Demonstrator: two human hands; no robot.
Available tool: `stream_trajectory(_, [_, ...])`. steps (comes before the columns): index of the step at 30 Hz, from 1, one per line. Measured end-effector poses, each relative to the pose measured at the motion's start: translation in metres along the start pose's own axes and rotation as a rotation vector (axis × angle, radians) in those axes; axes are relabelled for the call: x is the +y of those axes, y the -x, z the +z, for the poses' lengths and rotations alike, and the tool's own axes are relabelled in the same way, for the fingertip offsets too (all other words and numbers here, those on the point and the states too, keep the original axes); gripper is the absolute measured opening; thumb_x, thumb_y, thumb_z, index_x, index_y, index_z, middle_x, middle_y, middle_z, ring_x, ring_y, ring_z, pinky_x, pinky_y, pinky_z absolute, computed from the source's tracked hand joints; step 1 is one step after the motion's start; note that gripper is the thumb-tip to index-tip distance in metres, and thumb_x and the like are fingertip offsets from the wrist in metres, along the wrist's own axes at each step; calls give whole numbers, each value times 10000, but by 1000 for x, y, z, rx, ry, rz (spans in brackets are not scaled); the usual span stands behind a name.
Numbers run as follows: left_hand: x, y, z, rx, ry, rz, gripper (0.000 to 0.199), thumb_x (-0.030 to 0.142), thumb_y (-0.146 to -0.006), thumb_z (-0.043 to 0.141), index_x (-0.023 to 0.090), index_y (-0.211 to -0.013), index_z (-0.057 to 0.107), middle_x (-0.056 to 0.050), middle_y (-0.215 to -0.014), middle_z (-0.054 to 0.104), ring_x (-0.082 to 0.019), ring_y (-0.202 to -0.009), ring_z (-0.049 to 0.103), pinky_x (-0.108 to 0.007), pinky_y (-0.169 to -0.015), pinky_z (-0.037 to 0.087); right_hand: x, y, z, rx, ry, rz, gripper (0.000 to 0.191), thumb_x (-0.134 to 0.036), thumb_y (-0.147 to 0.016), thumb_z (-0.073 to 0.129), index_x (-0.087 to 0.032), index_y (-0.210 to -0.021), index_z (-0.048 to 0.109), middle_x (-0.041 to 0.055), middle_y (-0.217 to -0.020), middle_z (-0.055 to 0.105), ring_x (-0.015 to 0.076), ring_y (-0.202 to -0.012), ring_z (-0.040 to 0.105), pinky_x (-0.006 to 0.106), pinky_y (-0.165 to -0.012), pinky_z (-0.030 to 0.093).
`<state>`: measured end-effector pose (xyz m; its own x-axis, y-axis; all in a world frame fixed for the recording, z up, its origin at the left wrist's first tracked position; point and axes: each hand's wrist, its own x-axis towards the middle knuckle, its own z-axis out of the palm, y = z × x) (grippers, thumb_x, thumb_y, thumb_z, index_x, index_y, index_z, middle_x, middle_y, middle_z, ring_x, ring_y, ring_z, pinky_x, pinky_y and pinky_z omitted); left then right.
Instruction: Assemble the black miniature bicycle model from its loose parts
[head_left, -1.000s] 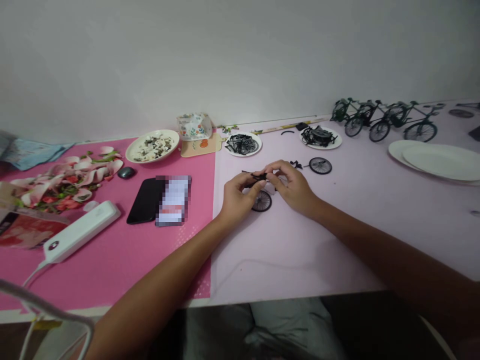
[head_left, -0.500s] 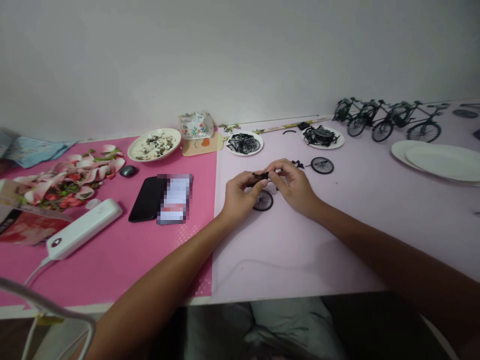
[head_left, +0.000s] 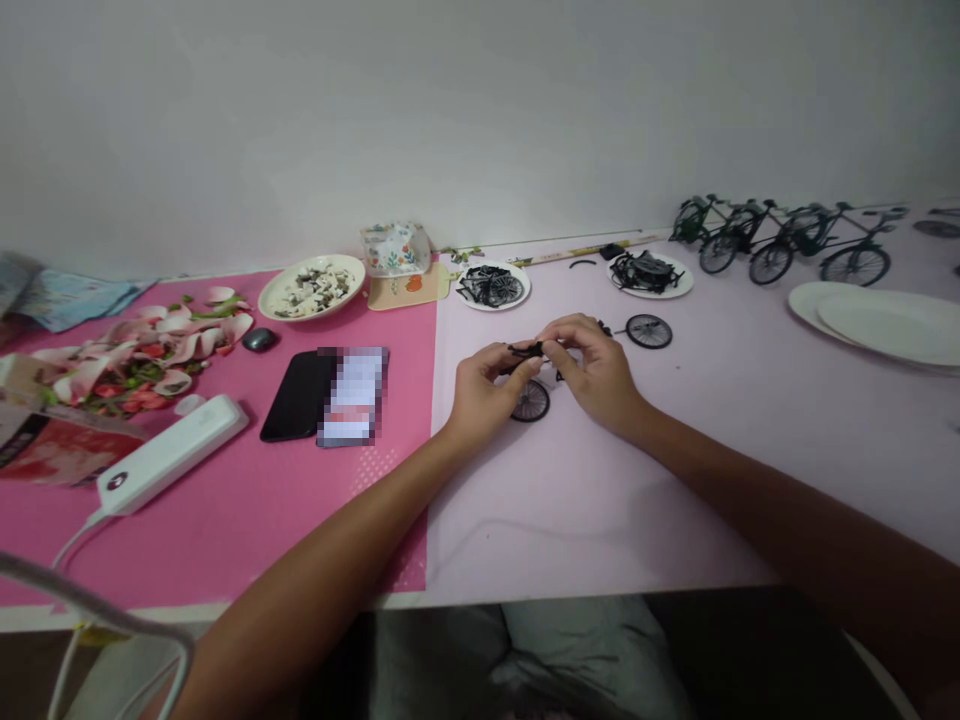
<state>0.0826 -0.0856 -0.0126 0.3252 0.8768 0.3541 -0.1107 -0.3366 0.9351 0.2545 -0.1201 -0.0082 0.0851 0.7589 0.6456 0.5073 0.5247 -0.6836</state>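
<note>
My left hand point(head_left: 491, 390) and my right hand point(head_left: 594, 370) meet over the pale pink table. Between their fingertips is a small black model bicycle part point(head_left: 526, 350), pinched from both sides; its exact shape is partly hidden by the fingers. A spoked black model wheel point(head_left: 531, 401) shows just below the left fingers; I cannot tell whether it is joined to the held part. Beyond my right hand lies another black wheel point(head_left: 649, 331) with a thin rod beside it. Other small dark pieces peek out behind the right knuckles.
At the back stand a plate of wheels point(head_left: 527, 295), a plate of black parts point(head_left: 686, 289) and several assembled model bicycles point(head_left: 814, 245). White plates point(head_left: 900, 325) sit at right. On the pink mat are two phones point(head_left: 296, 400), a white power strip point(head_left: 176, 455), a bowl point(head_left: 274, 303) and plastic petals point(head_left: 90, 375).
The view has shifted slightly, so everything sits a little further right. Both hands keep nearly the same pose around the black part.
</note>
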Motion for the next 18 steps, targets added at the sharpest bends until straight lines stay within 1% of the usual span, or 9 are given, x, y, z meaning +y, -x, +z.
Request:
stream_trajectory(6, [1, 0, 1, -5, 16, -23, 230, 380, -848, 844, 174, -942, 805, -96, -1048, 815, -224, -931, 773, -359, -878, 631, 3, 2, 2, -6, -38, 40, 303, -571, -1023, 622, -279, -966, 680, 80, -1030, 714, 286, -1067, 661, 520, -1028, 510])
stream_trajectory(11, [-1, 0, 1, -10, 19, -22, 192, 354, -854, 832, 176, -919, 803, -101, -1052, 815, -218, -919, 770, -348, -862, 628, 9, 4, 5, -31, -93, 73, 326, -589, -1036, 588, -273, -996, 657, 105, -1145, 681, 287, -1166, 645, 519, -1098, 487])
stream_trajectory(14, [-2, 0, 1, -11, 2, -12, 179, 349, -859, 827, 177, -902, 802, -103, -1050, 814, -223, -940, 767, -345, -863, 620, 12, 6, 7, -56, -104, 97, 349, -601, -1053, 543, -268, -1008, 639, 104, -1150, 675, 281, -1172, 635, 513, -1116, 473])
stream_trajectory(18, [-3, 0, 1, -19, -34, -9, 184, 356, -871, 820, 182, -928, 806, -96, -1003, 807, -219, -932, 757, -348, -873, 604, 15, 6, 8, -96, -113, 130, 387, -637, -1054, 510, -269, -1026, 626, 101, -1157, 667, 280, -1164, 625, 513, -1117, 468])
